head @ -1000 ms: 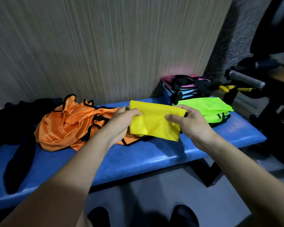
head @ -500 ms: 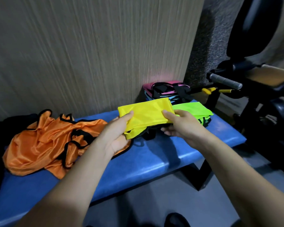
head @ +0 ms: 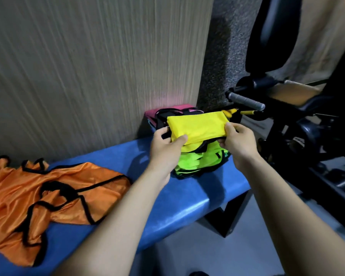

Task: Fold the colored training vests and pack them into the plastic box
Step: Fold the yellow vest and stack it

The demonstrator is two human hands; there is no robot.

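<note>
I look down over two bare forearms reaching forward across a blue padded bench (head: 187, 198). Both hands hold one folded yellow vest (head: 197, 126), raised just above a folded neon-green vest (head: 199, 160) that lies on the bench's far right end. My left hand (head: 164, 147) grips the yellow vest's left end — thumb curled over the top, the other fingers tucked beneath, out of sight. My right hand (head: 239, 140) pinches the right end, thumb on top and fingers curled under the fold. Black trim hangs from the underside of the yellow vest, between the two hands.

Behind the yellow vest, against the wall, sits a stack of folded vests (head: 157, 114) with a pink one on top; most of it is hidden. To the left on the bench an orange vest (head: 48, 192) with black edging lies spread out and rumpled, well apart from the hands. At the right stands dark exercise equipment (head: 287, 108) with a grey handle grip. I see no plastic box in this view.
</note>
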